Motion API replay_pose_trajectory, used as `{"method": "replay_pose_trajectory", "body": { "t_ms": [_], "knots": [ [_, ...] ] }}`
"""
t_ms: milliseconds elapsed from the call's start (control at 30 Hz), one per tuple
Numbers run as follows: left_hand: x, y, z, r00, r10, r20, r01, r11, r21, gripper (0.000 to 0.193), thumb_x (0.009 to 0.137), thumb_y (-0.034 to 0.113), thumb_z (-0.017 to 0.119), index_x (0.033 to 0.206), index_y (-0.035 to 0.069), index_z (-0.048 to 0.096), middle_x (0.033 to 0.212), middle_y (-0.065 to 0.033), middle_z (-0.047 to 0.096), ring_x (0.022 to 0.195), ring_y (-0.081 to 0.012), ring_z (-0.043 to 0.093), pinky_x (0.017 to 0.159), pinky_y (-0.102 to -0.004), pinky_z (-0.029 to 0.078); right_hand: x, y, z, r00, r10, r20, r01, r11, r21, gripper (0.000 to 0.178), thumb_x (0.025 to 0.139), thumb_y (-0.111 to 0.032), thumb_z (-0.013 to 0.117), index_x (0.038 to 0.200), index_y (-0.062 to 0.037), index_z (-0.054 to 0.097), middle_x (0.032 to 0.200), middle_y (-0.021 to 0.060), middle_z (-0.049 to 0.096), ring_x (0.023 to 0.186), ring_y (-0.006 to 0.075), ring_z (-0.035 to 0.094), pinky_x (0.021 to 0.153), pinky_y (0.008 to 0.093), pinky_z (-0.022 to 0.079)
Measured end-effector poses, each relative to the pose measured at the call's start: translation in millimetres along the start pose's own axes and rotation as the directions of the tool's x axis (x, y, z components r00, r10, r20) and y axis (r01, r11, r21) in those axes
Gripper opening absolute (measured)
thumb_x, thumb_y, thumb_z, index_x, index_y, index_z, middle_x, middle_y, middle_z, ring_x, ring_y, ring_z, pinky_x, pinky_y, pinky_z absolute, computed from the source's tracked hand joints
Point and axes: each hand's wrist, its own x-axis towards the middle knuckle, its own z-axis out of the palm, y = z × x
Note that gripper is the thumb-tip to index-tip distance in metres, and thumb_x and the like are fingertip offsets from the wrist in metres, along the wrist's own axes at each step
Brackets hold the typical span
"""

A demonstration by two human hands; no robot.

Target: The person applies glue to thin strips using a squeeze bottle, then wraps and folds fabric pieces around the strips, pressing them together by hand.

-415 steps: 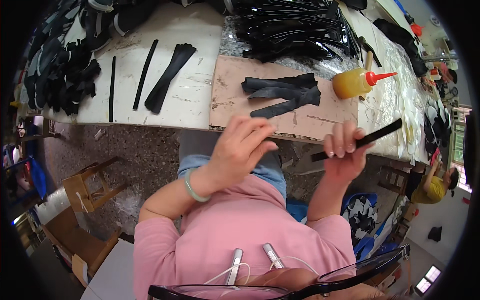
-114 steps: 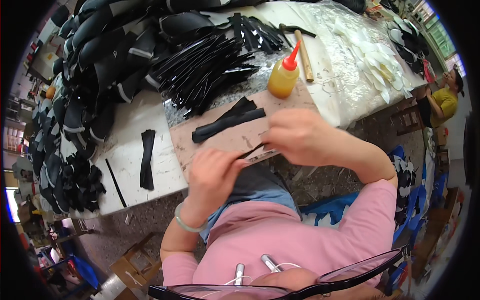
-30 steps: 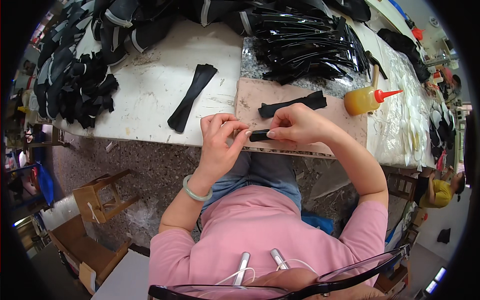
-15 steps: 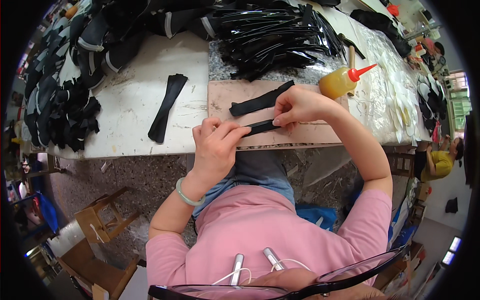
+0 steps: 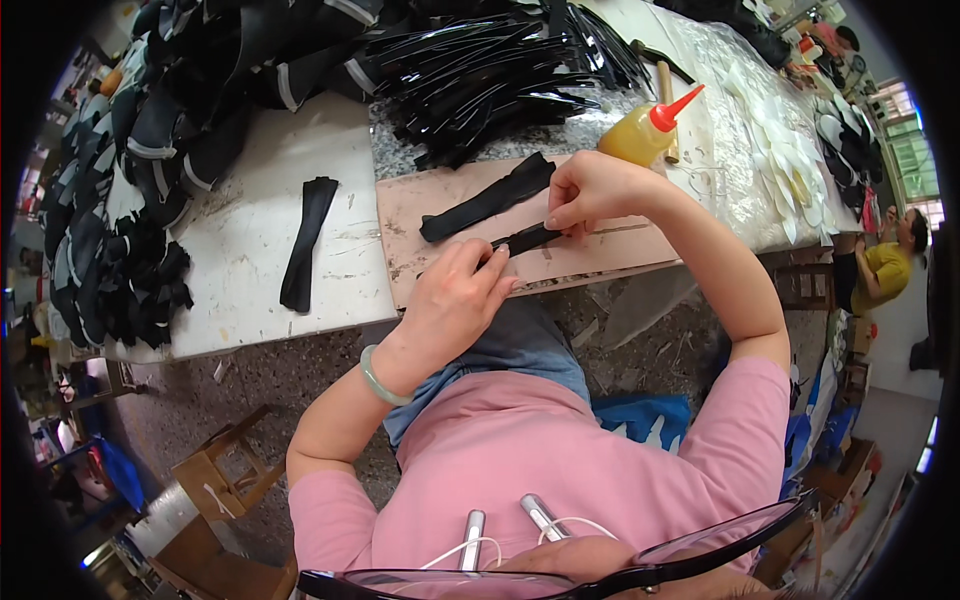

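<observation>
A narrow black fabric strip (image 5: 530, 239) lies along a pinkish board (image 5: 620, 250) at the table's near edge. The fingertips of my left hand (image 5: 455, 295) press on its left end, partly hiding it. At its right end my right hand (image 5: 598, 190) pinches the strip between thumb and fingers. Just beyond is a second, wider black strip (image 5: 488, 200), slanting on the board, its far end close to my right hand. Off to the left a third black strip (image 5: 308, 245) rests on the white tabletop.
A glue bottle (image 5: 632, 138) with a red nozzle and a hammer (image 5: 666, 110) lie past my right hand. Glossy black strips (image 5: 480, 85) are heaped at the back. Dark cut pieces (image 5: 120, 270) pile up at left, pale pieces (image 5: 790, 180) at right. A person (image 5: 880, 270) is far right.
The view has tilted and shifted. Both hands have moved rightward over the board along with the narrow strip, and my left fingers sit slightly nearer the right hand.
</observation>
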Motion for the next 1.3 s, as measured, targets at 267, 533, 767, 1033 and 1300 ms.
{"method": "replay_pose_trajectory", "body": {
  "t_ms": [267, 533, 767, 1033, 1300],
  "knots": [
    [10.6, 2.5, -0.4, 0.997, -0.03, 0.072, 0.025, 0.998, 0.06, 0.027, 0.082, 0.018, 0.067, 0.105, 0.003, 0.065, 0.081, -0.0078, 0.053, 0.071, -0.0228, 0.055, 0.063, -0.0335, 0.047, -4.8, -2.4, 10.4, 0.994, -0.063, -0.085, 0.041, 0.972, -0.231, 0.023, 0.074, -0.02, 0.074, 0.078, 0.0, 0.063, 0.067, 0.0079, 0.065, 0.06, 0.017, 0.066, 0.055, 0.0281, 0.05],
    [9.0, -3.9, -6.0, 0.991, -0.129, -0.04, 0.131, 0.989, 0.071, 0.023, 0.073, 0.005, 0.07, 0.094, 0.002, 0.061, 0.092, -0.0113, 0.054, 0.093, -0.0295, 0.05, 0.078, -0.0381, 0.043, -18.1, 29.0, 23.3, 0.88, -0.237, -0.412, -0.004, 0.863, -0.506, 0.034, 0.071, -0.032, 0.074, 0.091, -0.0058, 0.064, 0.078, 0.0087, 0.065, 0.078, 0.0286, 0.064, 0.068, 0.0403, 0.049],
    [-1.3, 11.8, -4.3, 0.998, -0.034, -0.046, 0.037, 0.997, 0.07, 0.019, 0.073, 0.007, 0.072, 0.087, 0.006, 0.059, 0.08, -0.0061, 0.058, 0.077, -0.0259, 0.054, 0.07, -0.0356, 0.04, -29.5, 14.6, 69.7, 0.587, -0.77, -0.249, 0.536, 0.6, -0.594, 0.023, 0.072, -0.014, 0.068, 0.094, -0.0092, 0.062, 0.08, 0.0032, 0.057, 0.082, 0.0212, 0.056, 0.075, 0.0355, 0.04],
    [4.9, 40.8, -38.8, 0.852, -0.345, -0.395, 0.074, 0.826, -0.559, 0.031, 0.076, 0.017, 0.078, 0.094, 0.002, 0.058, 0.087, -0.0065, 0.061, 0.077, -0.0141, 0.059, 0.07, -0.0272, 0.047, -112.9, -6.7, 16.8, 0.412, -0.768, -0.49, 0.548, 0.639, -0.54, 0.009, 0.072, -0.004, 0.066, 0.081, -0.006, 0.063, 0.075, 0.0073, 0.059, 0.077, 0.0241, 0.059, 0.069, 0.0335, 0.047],
    [12.5, -12.1, -53.4, 0.95, -0.278, -0.144, 0.295, 0.949, 0.11, 0.041, 0.075, 0.012, 0.074, 0.111, -0.001, 0.059, 0.104, -0.013, 0.06, 0.096, -0.0262, 0.052, 0.08, -0.033, 0.044, -46.7, 94.6, -169.3, 0.264, -0.016, -0.965, 0.881, 0.412, 0.234, 0.022, 0.086, -0.011, 0.066, 0.104, 0.0005, 0.065, 0.089, 0.0039, 0.068, 0.08, 0.0086, 0.063, 0.072, 0.0213, 0.049]
  ]
}}
